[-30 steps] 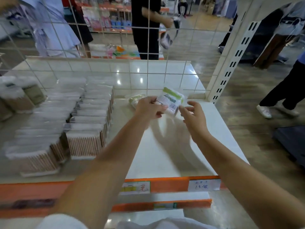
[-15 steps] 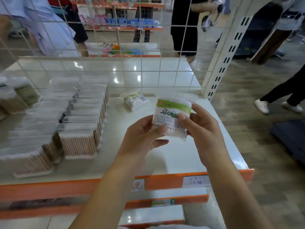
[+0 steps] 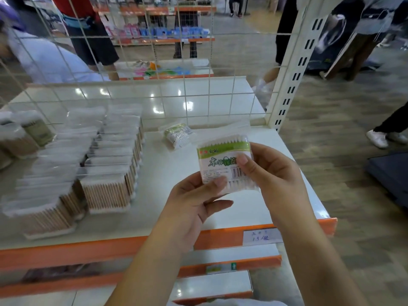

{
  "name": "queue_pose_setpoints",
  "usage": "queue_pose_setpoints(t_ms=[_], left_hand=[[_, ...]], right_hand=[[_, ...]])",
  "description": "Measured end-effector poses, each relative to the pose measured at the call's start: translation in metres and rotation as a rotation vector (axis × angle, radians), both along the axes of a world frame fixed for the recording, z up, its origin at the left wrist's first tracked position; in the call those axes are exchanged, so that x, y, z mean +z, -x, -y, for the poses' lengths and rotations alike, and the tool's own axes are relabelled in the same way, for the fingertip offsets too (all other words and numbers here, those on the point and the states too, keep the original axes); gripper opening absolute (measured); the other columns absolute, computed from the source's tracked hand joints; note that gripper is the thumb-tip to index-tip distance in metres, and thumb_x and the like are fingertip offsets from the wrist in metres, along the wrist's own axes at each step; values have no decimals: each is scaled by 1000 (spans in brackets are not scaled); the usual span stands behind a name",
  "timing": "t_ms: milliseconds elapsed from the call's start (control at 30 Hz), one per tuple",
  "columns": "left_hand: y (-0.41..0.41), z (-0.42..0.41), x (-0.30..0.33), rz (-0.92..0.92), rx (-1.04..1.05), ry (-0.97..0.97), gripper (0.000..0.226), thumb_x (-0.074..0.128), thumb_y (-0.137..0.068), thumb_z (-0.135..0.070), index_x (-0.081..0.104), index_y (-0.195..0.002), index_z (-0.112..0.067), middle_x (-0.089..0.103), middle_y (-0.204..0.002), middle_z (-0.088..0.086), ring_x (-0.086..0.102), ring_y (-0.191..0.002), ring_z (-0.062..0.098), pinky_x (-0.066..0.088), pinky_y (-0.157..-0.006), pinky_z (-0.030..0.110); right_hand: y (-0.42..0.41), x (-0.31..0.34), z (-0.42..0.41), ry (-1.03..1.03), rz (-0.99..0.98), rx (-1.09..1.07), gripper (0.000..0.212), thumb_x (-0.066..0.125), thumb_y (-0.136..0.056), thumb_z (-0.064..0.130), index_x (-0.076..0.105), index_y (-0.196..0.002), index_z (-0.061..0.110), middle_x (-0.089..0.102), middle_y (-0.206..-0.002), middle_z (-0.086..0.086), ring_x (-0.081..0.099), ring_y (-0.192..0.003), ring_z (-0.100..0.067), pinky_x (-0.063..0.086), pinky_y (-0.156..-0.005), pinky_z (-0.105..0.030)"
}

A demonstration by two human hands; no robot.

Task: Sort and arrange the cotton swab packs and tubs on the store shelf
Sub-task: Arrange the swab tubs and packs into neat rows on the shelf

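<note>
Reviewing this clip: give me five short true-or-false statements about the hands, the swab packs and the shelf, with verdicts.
1. Both hands hold the green-labelled clear plastic cotton swab pack. True.
2. The left hand rests flat on the white shelf. False: its thumb and fingers pinch the pack's lower left corner.
3. A second small green-labelled swab pack lies on the shelf behind the held one. True.
4. The rows of clear wooden-stick swab tubs stand right of the hands. False: left.
5. The right hand hangs empty. False: it grips the pack's right side.
</note>
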State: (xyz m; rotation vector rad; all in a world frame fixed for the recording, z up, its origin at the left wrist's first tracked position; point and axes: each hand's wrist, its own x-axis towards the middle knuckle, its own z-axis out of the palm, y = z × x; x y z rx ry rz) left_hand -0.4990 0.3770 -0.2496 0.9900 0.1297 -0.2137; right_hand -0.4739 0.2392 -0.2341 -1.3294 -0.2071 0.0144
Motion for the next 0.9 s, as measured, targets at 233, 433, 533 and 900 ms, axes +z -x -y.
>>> queue_pose_setpoints(t_ms=[233, 433, 533, 900], left_hand=[[6, 12, -8, -26, 141, 15, 23, 70, -66, -8, 72, -89, -7, 72, -94, 13, 69, -84, 21, 56, -55, 24], [8, 11, -10, 74, 293, -53, 35, 69, -67, -10, 67, -101, -6, 72, -96, 10, 68, -88, 22, 55, -61, 26], [12, 9, -9, 169, 324, -149, 41, 64, -68, -9, 65, -110, -9, 71, -101, 9, 67, -96, 25, 56, -69, 30], [32, -8, -10, 463, 225, -422, 71, 41, -60, 11, 67, -110, -32, 59, -120, 1, 56, -113, 17, 53, -77, 28]], right_hand=[[15, -10, 3, 436, 385, -401, 10, 62, -84, 25, 60, -91, 31, 61, -82, 9, 58, -73, -7, 48, -63, -16], [26, -3, -4, 546, 336, -237, 25, 51, -84, 21, 65, -104, 24, 62, -97, 25, 58, -91, 7, 43, -75, -4], [30, 2, -9, 556, 297, -181, 35, 50, -81, 27, 61, -114, 27, 59, -99, 31, 56, -96, 11, 42, -78, -3], [35, 6, -25, 505, 261, -71, 50, 70, -67, 44, 50, -112, 51, 63, -103, 22, 62, -97, -2, 48, -79, -13]])
